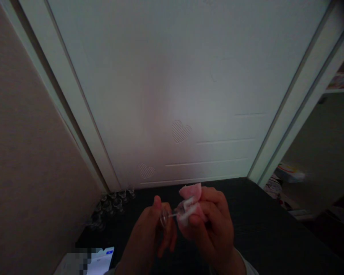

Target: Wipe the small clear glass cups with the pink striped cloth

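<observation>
My left hand (151,233) pinches the base and thin stem of a small clear glass (172,214) held on its side over a dark table. My right hand (210,225) is closed round a pink cloth (190,196), which is pressed against and partly inside the bowl of the glass. Both hands meet low in the middle of the view. The light is dim, so the glass shows only as faint highlights.
Several small clear glasses (111,204) stand in a cluster at the table's back left corner. A lit phone (99,261) lies at the near left. A white door (174,95) stands behind the dark table (260,229), with shelves (332,126) to the right.
</observation>
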Tool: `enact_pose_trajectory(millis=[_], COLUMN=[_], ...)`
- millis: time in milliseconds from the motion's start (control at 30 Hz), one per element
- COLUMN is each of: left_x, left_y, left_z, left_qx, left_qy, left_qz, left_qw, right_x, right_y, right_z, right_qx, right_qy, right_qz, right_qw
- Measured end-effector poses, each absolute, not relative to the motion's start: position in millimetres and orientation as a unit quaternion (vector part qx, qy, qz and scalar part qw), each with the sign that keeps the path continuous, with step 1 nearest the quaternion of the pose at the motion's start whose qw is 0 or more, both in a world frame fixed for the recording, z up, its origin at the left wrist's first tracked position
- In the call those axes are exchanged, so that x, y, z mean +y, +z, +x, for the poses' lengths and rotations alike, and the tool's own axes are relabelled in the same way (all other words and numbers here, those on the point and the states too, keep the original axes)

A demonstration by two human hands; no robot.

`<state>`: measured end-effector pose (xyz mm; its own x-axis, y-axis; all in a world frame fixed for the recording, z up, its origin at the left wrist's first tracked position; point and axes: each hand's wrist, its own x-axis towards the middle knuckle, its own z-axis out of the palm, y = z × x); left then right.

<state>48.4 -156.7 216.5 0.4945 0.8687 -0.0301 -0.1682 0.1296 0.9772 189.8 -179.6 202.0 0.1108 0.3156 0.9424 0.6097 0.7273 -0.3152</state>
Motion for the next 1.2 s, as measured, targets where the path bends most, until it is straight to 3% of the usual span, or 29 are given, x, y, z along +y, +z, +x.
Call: enact_pose_trajectory(millis=[133,233,367,467,567,733,1200], left_x=[-157.1,-158.1,-156.5,-153.6,-151.1,-150.5,-152.0], left_y=[215.5,212.5,204.4,201.5,203.6,210.2,210.2], left_z=[51.5,52.3,45.6,40.0,39.6,41.3,41.2], left_qx=[0.331,0.328,0.313,0.271,0.234,0.236,0.27], left_qy=[0.401,0.466,0.572,0.56,0.531,0.515,0.504], left_qz=[0.546,0.59,0.688,0.776,0.814,0.821,0.815], left_qw=[0.657,0.572,0.319,0.098,-0.026,-0.077,-0.096], right_x=[-176.5,-173.7,-170.7,-168.2,-166.3,-165.8,-167.5], right_y=[200.3,198.7,195.2,191.9,190.2,191.2,190.2], right_z=[189.3,188.6,189.9,191.2,190.9,188.8,188.7], right_qx=[-0.638,-0.608,-0.564,-0.525,-0.495,-0.48,-0.491], right_qy=[-0.079,-0.028,0.031,0.086,0.133,0.169,0.176], right_qz=[-0.36,-0.375,-0.397,-0.401,-0.39,-0.388,-0.4], right_qw=[0.676,0.699,0.723,0.746,0.765,0.768,0.754])
